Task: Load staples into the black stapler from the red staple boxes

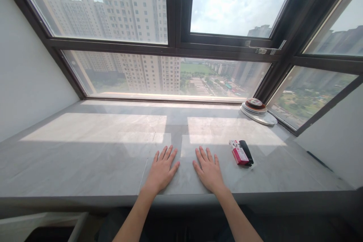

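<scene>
My left hand (162,171) lies flat on the pale marbled window ledge (93,159), palm down with its fingers spread. To its right, my right hand (209,172) rests the same way, fingers apart and nothing held. A gap of bare ledge separates the two. Right of my right hand sits a small red and white box (239,153), with a black stapler-like object (246,152) lying alongside it on its right. Neither hand touches them.
In the far right corner of the ledge stands a stack of round plates or mats (258,114). Dark-framed windows (174,49) rise behind the ledge, with white walls at both sides. Below the front edge, at lower left, is a pale open-topped piece (42,217).
</scene>
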Available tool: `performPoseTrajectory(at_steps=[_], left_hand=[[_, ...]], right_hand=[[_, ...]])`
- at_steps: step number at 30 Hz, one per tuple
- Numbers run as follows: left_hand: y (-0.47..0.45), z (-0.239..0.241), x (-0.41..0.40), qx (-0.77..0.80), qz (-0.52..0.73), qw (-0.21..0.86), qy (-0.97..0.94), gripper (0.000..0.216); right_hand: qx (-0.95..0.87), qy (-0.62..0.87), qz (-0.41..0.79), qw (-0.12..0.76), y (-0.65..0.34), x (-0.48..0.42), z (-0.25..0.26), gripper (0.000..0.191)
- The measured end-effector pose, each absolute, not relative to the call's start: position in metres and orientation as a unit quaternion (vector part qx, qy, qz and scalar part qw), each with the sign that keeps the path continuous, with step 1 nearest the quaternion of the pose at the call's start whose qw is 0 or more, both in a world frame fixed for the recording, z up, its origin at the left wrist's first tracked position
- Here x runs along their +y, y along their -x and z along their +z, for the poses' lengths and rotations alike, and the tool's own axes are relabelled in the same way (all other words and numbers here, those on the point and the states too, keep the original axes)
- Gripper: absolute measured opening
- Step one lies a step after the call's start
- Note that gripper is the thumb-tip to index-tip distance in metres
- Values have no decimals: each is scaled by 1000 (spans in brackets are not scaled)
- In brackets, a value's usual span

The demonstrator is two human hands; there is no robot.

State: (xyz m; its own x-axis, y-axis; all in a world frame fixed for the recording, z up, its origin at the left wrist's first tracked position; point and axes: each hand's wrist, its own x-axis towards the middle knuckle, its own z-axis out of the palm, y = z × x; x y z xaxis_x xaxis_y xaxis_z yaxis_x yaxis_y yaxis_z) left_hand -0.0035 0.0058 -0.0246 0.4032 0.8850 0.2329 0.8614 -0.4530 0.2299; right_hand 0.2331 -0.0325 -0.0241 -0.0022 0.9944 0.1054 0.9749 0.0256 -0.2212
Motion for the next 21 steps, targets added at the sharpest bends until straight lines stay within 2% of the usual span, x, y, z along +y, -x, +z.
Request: performPoseTrajectory(at_steps=[21], left_hand=[[10, -28, 6, 516, 170, 41, -838, 56]], right_hand=[[-704, 701, 34, 112, -231, -35, -25, 60]])
